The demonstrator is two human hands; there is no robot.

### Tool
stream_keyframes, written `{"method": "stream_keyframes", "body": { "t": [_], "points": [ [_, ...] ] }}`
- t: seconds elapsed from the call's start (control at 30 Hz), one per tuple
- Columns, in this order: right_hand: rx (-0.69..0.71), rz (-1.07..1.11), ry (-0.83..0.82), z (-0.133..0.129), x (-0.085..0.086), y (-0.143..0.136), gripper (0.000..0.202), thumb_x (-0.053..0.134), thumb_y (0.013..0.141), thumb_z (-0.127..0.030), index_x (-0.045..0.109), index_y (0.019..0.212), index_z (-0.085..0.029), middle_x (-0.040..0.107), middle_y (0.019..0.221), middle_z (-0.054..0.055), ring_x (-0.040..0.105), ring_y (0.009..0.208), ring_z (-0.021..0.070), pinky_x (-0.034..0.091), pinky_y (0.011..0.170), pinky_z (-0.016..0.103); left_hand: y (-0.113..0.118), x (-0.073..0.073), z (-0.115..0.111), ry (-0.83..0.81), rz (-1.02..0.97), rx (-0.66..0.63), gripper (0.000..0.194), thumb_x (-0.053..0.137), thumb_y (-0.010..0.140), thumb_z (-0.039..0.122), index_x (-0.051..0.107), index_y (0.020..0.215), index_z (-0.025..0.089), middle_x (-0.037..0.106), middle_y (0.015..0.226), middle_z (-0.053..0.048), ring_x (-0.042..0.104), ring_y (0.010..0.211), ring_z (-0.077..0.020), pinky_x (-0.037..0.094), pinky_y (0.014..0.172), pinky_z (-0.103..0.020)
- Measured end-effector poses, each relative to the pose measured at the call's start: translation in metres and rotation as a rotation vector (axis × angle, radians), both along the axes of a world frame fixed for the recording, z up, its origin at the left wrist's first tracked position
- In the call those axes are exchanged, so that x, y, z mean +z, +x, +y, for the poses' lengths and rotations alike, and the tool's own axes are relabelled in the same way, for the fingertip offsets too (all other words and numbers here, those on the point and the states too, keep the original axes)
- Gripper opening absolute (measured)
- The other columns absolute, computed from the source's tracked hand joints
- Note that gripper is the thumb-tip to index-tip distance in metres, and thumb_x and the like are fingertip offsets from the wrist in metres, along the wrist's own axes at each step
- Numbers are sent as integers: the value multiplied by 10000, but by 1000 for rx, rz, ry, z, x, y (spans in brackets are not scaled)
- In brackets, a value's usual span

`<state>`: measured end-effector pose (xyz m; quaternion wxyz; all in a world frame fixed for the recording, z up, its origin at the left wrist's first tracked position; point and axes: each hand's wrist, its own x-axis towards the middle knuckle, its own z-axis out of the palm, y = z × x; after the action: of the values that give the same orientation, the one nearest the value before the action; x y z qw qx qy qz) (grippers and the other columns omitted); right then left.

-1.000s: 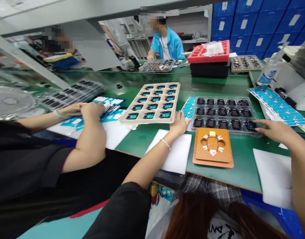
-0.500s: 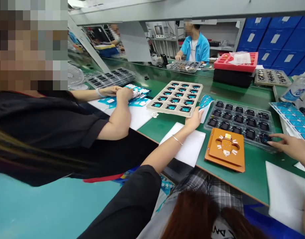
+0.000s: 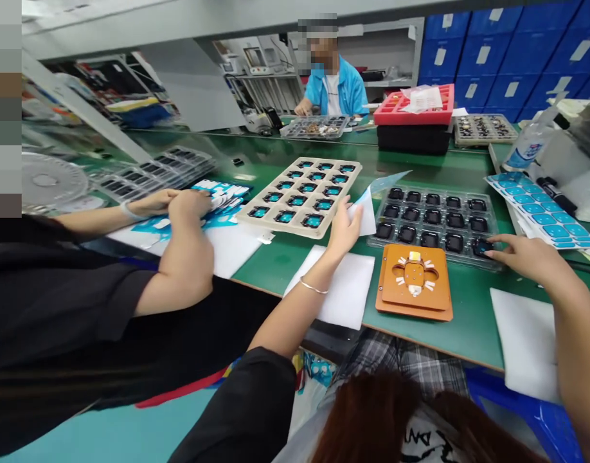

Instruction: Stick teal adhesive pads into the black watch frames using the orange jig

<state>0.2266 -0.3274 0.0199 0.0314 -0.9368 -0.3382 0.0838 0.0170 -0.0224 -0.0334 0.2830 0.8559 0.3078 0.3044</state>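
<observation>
Right hand (image 3: 529,257) at near right corner of clear tray (image 3: 442,230) on green bench (image 3: 473,308); fingers touch right edge of black case (image 3: 481,247), firmness of grip unclear. Case squarish, no clear long axis, just left of those fingers. Left hand (image 3: 346,228) farther off, pinching upturned blue-and-white sheet (image 3: 368,215) beside beige tray (image 3: 280,229).

An orange square fixture (image 3: 414,286) is set on the green counter (image 3: 472,297). Behind the fixture, a clear plastic compartment tray (image 3: 443,225) is laid. One white foam sheet (image 3: 346,292) is placed to the fixture's left, a second white foam sheet (image 3: 524,341) to its right. Far behind it, a red plastic tray (image 3: 411,118) is stacked on a black box (image 3: 413,139).
</observation>
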Motion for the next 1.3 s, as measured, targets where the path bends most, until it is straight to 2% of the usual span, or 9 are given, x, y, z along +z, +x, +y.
{"method": "stream_keyframes", "body": {
  "t": [0.1, 0.2, 0.3, 0.37, 0.47, 0.7, 0.9, 1.1, 1.3],
  "points": [
    [-17, 2, 8, 1, -4, -2, 413, 549, 886, -420, 675, 1223, -218, 779, 868, 73, 699, 887, 316, 480, 682, 375, 4, 5, -19, 57, 85, -96, 528, 377, 1010, 463, 371, 1456, 181, 528, 1427, -137, 496, 1326, -246, 384, 1131, -393],
    [-36, -35, 44, 3, -10, -6, 419, 556, 881, -463, 676, 1215, -242, 766, 841, 51, 699, 859, 291, 495, 686, 364, 7, 8, -38, 124, 208, -134, 473, 459, 962, 525, 570, 1315, 230, 514, 1435, -121, 444, 1322, -348, 373, 1111, -539],
    [-41, -176, 68, 5, -17, -11, 426, 552, 875, -506, 706, 1174, -244, 735, 940, 89, 680, 893, 299, 513, 713, 384, 8, 7, -45, 173, 326, -132, 490, 458, 946, 549, 620, 1284, 234, 478, 1443, -154, 406, 1295, -431, 391, 1032, -643],
    [-24, -266, 116, 6, -21, -13, 424, 559, 872, -522, 731, 1134, -237, 691, 1036, 123, 656, 934, 311, 520, 759, 412, 6, 6, -43, 194, 382, -127, 523, 451, 951, 524, 573, 1350, 209, 469, 1425, -184, 415, 1272, -430, 420, 1008, -631],
    [63, -308, 266, 8, -27, -12, 380, 570, 880, -495, 753, 1069, -220, 654, 1028, 130, 623, 962, 308, 515, 840, 440, 1, 7, -36, 207, 427, -86, 543, 439, 956, 506, 547, 1375, 178, 486, 1348, -206, 437, 1232, -409, 449, 995, -591],
    [284, -260, 482, 26, -38, -23, 255, 561, 910, -370, 751, 990, -219, 662, 1074, 121, 578, 1018, 311, 467, 840, 444, 13, 20, -27, 180, 367, -48, 443, 481, 952, 486, 562, 1318, 248, 405, 1442, -135, 350, 1339, -361, 416, 1054, -545],
    [361, -145, 527, 40, -45, -29, 212, 574, 913, -324, 741, 963, -204, 700, 1088, 103, 573, 1048, 293, 441, 890, 437, 44, 19, -8, 41, 400, -84, 377, 731, 770, 522, 656, 1026, 255, 414, 1415, -121, 320, 1332, -426, 392, 1032, -620],
    [371, -130, 505, 38, -42, -31, 205, 574, 927, -313, 736, 1020, -228, 764, 1011, 61, 563, 991, 293, 451, 856, 441, 49, 15, 9, -23, 399, -180, 361, 768, 737, 429, 632, 1004, 227, 431, 1340, -112, 378, 1276, -359, 359, 1108, -532],
    [369, -181, 430, 36, -33, -39, 214, 576, 930, -286, 749, 1042, -226, 759, 945, 86, 574, 1011, 297, 444, 830, 445, 46, 13, 15, -84, 438, -211, 407, 799, 695, 417, 587, 992, 236, 417, 1332, -76, 379, 1258, -331, 404, 1055, -495]
  ]
}}
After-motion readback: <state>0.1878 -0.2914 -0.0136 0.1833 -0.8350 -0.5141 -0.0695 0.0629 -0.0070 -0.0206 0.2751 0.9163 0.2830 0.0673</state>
